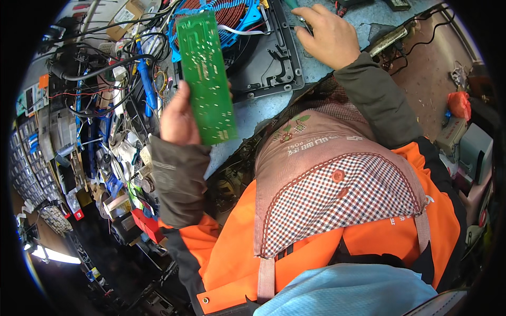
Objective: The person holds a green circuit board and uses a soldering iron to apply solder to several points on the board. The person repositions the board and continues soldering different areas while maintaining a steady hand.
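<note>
My left hand (178, 118) holds a long green circuit board (206, 76) upright, its solder side toward me, above the blue worktop (247, 110). My right hand (327, 34) rests farther off on the worktop, fingers curled around a thin tool with a green handle (293, 6), beside the black plastic housing (266, 60) of an opened appliance. Inside that housing sits a round copper coil on a blue frame (224, 16). I wear an orange jacket with grey sleeve covers and a checked apron.
To the left lies a crowded heap of cables, a blue-handled screwdriver (146, 79), small parts and tools. A parts drawer rack (29, 163) stands at the far left. At the right are a grey box (474, 150) and a red bag (459, 102) on the floor.
</note>
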The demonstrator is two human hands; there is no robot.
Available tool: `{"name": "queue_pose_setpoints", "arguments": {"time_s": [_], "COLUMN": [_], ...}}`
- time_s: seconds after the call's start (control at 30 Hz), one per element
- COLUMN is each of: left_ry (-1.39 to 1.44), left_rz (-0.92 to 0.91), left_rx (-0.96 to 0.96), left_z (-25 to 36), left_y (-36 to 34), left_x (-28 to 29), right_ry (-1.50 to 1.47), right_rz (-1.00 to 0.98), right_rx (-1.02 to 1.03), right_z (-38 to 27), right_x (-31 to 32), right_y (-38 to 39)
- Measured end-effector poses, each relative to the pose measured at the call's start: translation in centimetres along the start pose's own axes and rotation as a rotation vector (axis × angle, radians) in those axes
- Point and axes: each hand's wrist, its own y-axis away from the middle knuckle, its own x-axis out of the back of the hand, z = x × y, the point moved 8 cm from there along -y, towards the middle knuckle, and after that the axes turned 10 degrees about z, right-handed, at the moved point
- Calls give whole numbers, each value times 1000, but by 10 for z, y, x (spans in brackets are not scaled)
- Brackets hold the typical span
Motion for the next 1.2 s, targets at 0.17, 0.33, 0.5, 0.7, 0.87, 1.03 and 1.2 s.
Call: {"name": "queue_pose_setpoints", "arguments": {"time_s": [0.17,0.33,0.5,0.7,0.87,1.03,1.2], "left_ry": [248,181,38,6,-65,-62,-68], "left_rz": [90,68,124,181,228,224,226], "left_rx": [-89,-208,-387,-525,-584,-589,-592], "left_z": [-33,-41,-57,-57,-56,-56,-57], "left_y": [28,28,23,22,23,22,23], "left_x": [7,8,21,20,27,25,26], "right_ry": [-63,-65,-59,-25,-42,-34,-29], "right_rz": [-33,-25,-56,-34,-35,-33,-44], "right_rx": [38,71,72,98,100,107,116], "right_z": [-13,-17,-16,-19,-22,-23,-23], "right_x": [-2,-4,-7,-5,-5,-4,-5], "right_y": [-2,-3,1,1,2,2,1]}}
